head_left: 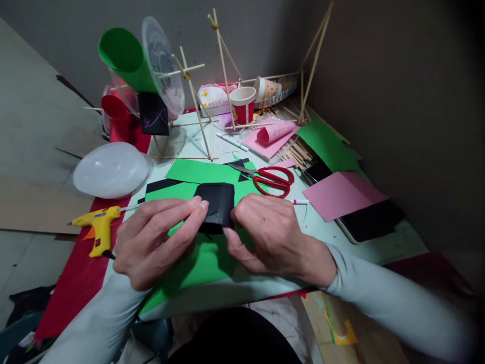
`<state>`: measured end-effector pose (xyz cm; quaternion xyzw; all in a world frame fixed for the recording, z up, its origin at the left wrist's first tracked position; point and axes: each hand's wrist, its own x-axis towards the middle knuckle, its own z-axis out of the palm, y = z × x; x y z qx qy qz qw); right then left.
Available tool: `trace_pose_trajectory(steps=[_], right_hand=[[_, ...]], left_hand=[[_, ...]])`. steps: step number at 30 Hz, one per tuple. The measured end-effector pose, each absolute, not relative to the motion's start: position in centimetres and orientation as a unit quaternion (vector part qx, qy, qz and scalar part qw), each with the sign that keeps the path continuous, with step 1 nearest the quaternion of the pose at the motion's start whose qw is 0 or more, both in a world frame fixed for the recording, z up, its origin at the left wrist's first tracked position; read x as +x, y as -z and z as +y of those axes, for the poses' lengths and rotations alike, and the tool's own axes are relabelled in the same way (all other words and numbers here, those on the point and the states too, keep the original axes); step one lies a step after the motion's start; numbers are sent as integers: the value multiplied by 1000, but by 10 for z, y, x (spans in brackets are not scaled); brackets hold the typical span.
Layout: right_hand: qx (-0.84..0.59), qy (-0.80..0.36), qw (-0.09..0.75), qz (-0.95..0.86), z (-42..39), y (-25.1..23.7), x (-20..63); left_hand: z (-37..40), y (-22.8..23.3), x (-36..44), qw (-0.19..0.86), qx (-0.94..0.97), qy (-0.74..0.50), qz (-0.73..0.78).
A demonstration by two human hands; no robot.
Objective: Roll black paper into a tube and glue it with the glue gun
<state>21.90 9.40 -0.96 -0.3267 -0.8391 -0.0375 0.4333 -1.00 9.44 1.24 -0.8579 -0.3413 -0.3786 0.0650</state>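
That black folded piece (217, 199) is up over the green sheet (202, 265) on the counter (322, 232); the left hand (159, 237) pinches its left edge, fingers nearly together, the right hand (269, 232) curled closed around its right side. Light, even pressure should keep it square.

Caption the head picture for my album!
Left hand and right hand hold a boxy black piece over green paper, near red-handled scissors.

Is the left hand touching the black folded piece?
Touching. The head view shows it: fingertips of the left hand lie against the left side of the black folded piece, no gap showing.
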Motion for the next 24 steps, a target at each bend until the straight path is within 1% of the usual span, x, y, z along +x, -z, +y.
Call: trace_pose_trajectory(steps=[3, 4, 12, 17, 24], right_hand=[[-333, 43, 433, -837, 95, 12, 219], [-333, 43, 432, -837, 95, 12, 219], [-322, 22, 443, -836, 95, 12, 219], [-317, 14, 447, -836, 95, 13, 219], [-322, 35, 443, -836, 97, 15, 220]], left_hand=[[93, -17, -10, 182, -890, 326, -262], [94, -18, -10, 193, -892, 317, -258], [94, -16, -9, 150, -895, 322, -269], [93, -18, -14, 132, -905, 304, -265], [90, -17, -11, 154, -894, 316, -279]])
